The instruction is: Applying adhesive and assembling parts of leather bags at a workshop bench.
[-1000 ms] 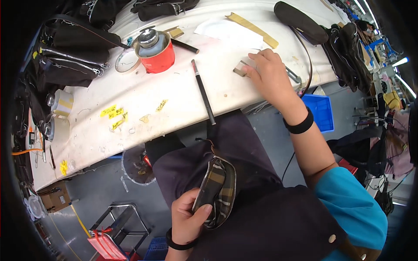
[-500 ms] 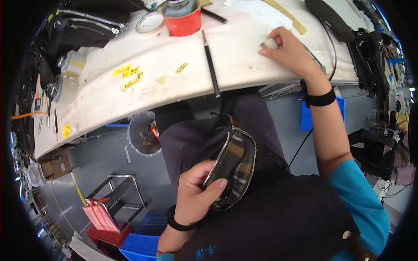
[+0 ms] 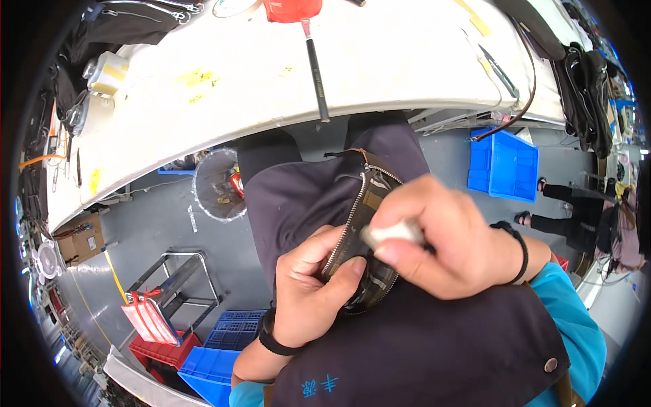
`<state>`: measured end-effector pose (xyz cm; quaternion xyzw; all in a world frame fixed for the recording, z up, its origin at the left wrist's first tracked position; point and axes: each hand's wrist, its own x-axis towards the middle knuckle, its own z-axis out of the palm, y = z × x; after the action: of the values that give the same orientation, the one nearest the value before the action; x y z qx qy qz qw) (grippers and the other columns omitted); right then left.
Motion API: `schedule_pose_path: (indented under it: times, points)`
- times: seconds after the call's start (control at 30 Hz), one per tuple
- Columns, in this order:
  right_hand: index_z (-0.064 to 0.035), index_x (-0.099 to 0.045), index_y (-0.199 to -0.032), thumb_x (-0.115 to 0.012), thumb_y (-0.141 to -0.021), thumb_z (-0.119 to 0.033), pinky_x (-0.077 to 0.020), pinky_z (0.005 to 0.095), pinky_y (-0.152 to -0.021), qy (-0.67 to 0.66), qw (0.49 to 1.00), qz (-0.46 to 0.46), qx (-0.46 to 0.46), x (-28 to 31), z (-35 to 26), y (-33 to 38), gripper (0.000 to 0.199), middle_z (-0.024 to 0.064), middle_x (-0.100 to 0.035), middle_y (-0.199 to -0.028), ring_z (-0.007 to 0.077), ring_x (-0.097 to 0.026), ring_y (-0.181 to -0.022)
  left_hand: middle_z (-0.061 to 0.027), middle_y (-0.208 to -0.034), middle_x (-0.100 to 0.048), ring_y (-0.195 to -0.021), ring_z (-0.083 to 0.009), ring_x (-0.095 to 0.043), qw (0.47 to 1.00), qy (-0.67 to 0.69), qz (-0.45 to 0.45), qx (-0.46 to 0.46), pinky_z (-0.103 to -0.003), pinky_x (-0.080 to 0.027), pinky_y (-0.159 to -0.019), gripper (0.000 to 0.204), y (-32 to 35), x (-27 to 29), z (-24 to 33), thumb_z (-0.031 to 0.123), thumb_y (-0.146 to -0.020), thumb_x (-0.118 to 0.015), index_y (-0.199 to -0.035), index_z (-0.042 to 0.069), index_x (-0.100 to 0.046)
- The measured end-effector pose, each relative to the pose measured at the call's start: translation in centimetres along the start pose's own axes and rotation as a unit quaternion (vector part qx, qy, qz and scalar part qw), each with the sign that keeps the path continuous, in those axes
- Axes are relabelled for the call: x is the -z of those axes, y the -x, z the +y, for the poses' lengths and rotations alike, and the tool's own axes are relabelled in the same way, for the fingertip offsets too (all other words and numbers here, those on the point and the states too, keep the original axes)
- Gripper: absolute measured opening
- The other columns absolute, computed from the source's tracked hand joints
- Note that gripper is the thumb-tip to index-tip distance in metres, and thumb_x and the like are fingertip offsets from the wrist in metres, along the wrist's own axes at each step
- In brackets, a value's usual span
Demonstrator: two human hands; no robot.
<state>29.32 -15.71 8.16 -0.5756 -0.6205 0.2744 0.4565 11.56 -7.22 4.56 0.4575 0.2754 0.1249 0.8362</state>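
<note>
A small dark pouch [image 3: 350,239] with a metal zipper round its curved opening lies over my lap, unzipped, its patterned lining partly showing. My left hand [image 3: 308,288] grips its lower left edge, thumb on top and fingers beneath. Over the pouch's right side, my right hand [image 3: 451,247] pinches a small whitish block [image 3: 400,233]. The block is blurred, and I cannot tell whether it touches the pouch. The right hand hides much of that side.
A white-covered table [image 3: 237,88] stands ahead, bearing a black-handled brush [image 3: 317,81], a red pot [image 3: 291,10] and tweezers [image 3: 500,71]. A clear waste bin [image 3: 218,186] stands below. Blue crates [image 3: 505,166] and a metal-framed stool [image 3: 176,278] flank me; another person's legs [image 3: 566,210] show at right.
My right hand has come from the tabletop down to the pouch, carrying the whitish block. My left hand still grips the pouch. The view has tilted down a little.
</note>
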Motion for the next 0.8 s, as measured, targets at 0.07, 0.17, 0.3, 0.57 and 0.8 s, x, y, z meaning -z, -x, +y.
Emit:
schedule_pose_path:
  times: [0.07,0.17,0.3,0.57,0.8]
  points:
    - [0.0003,-0.050,-0.100,-0.064,-0.076,0.003,-0.0432,0.0360,-0.057,0.050,0.996,0.037,0.057,-1.5,0.4,0.1,0.028,0.0119,-0.057,-0.080,0.0261,-0.055,-0.062,0.0008,-0.089,-0.056,-0.075,-0.0018,-0.048,0.999,-0.030,0.006,-0.011,-0.017,-0.039,-0.066,0.032,0.0,0.0,-0.1,-0.007,-0.083,-0.058,-0.115,-0.004,-0.059]
    - [0.0006,-0.051,-0.096,-0.062,-0.074,0.005,-0.0411,0.0389,-0.055,0.139,0.989,0.017,0.046,-2.6,0.9,0.4,0.025,0.0122,-0.055,-0.075,0.0279,-0.053,-0.058,0.0015,-0.086,-0.053,-0.072,-0.0022,-0.046,0.995,-0.090,0.017,-0.035,-0.018,-0.038,-0.064,0.033,0.3,-0.3,-0.6,-0.008,-0.081,-0.057,-0.113,-0.003,-0.060]
    - [0.0009,-0.050,-0.094,-0.060,-0.075,0.004,-0.0403,0.0405,-0.055,0.152,0.987,0.018,0.057,-3.2,1.4,-0.2,0.021,0.0121,-0.056,-0.078,0.0294,-0.051,-0.059,-0.0001,-0.084,-0.053,-0.070,-0.0043,-0.046,0.991,-0.117,0.054,-0.030,-0.019,-0.038,-0.062,0.035,0.6,-0.7,-0.9,-0.008,-0.079,-0.057,-0.113,-0.002,-0.060]
    - [-0.0012,-0.051,-0.095,-0.052,-0.082,0.004,-0.0424,0.0289,-0.062,-0.129,0.979,0.113,-0.113,-0.9,0.7,-0.1,0.014,0.0113,-0.056,-0.087,0.0192,-0.053,-0.066,0.0003,-0.074,-0.047,-0.064,-0.0053,-0.041,0.986,-0.151,-0.004,-0.063,-0.020,-0.035,-0.059,0.035,0.5,-0.4,-0.7,-0.007,-0.078,-0.060,-0.113,-0.001,-0.062]
    - [-0.0008,-0.051,-0.096,-0.057,-0.075,0.005,-0.0382,0.0374,-0.053,0.109,0.993,0.023,0.048,-2.9,0.8,1.2,0.022,0.0100,-0.056,-0.072,0.0253,-0.050,-0.055,-0.0002,-0.075,-0.049,-0.065,-0.0058,-0.043,0.986,-0.148,-0.002,-0.073,-0.020,-0.037,-0.059,0.037,0.6,-0.7,-1.4,-0.008,-0.078,-0.059,-0.115,0.000,-0.061]
